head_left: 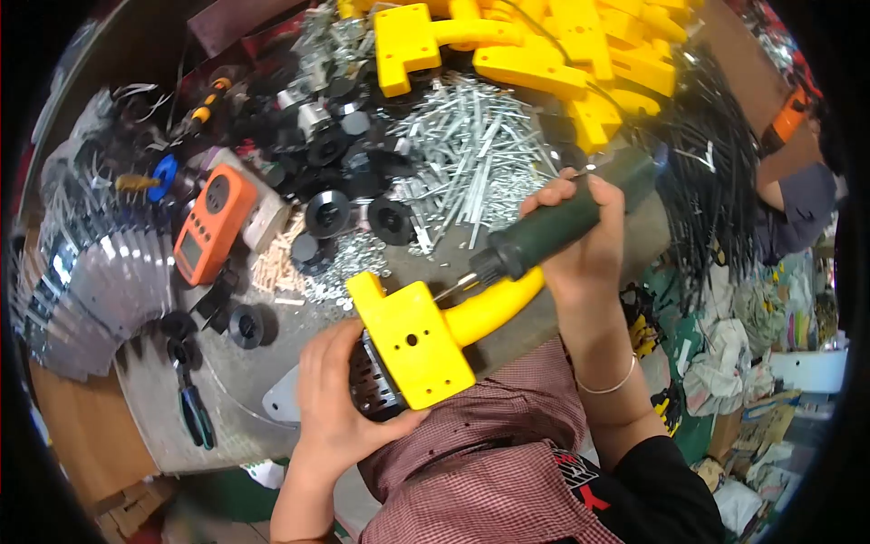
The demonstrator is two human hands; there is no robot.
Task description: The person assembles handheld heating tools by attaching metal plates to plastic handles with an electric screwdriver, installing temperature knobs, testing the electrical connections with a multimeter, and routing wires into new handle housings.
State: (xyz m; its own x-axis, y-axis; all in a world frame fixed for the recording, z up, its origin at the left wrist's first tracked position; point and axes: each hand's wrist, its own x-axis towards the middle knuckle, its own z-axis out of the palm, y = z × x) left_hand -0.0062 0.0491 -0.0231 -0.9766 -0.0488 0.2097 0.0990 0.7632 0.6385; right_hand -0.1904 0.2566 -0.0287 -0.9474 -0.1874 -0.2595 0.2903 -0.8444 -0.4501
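My left hand [340, 399] is wrapped round the lower left side of a yellow plastic housing [417, 344], with a dark slotted part [372, 379] under it. The housing has a central hole, small holes around it and a curved handle. In my right hand [589, 240] is a dark green power screwdriver [562, 222], tilted down to the left. Its thin bit [458, 287] points at the housing's upper edge, near the handle; whether the tip touches cannot be seen.
Long screws [480, 145] lie piled beyond the housing, with yellow housings [580, 45] behind. Black cables [711, 172] hang at the right. An orange meter [215, 224], black round parts [328, 214] and pliers [193, 403] lie left. Another person's arm [788, 186] shows at far right.
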